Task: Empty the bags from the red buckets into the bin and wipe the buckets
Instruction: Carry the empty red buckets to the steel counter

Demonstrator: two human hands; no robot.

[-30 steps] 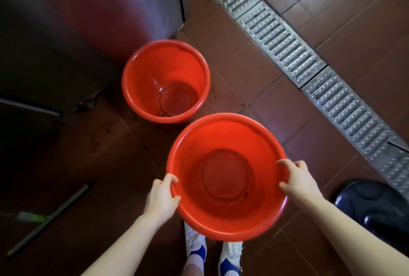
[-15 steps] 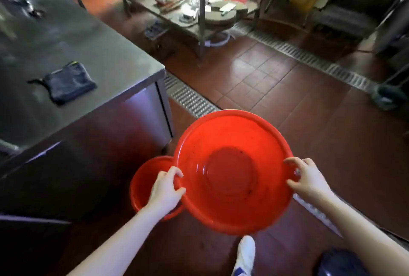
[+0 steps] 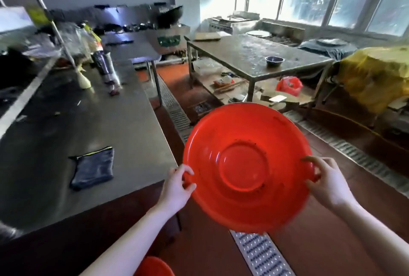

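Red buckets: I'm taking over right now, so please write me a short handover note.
Left hand grips the rim of the red bucket on its left side; right hand grips the opposite rim.
The bucket is held up, tilted toward the camera, with no bag inside; dark specks sit around its base.
The second red bucket shows only partly at the bottom edge.
A dark cloth lies on the steel counter, to the left.
Done: the held bucket's bag is out.
Left: probably wiping it. The other bucket's inside and the bin are not visible.
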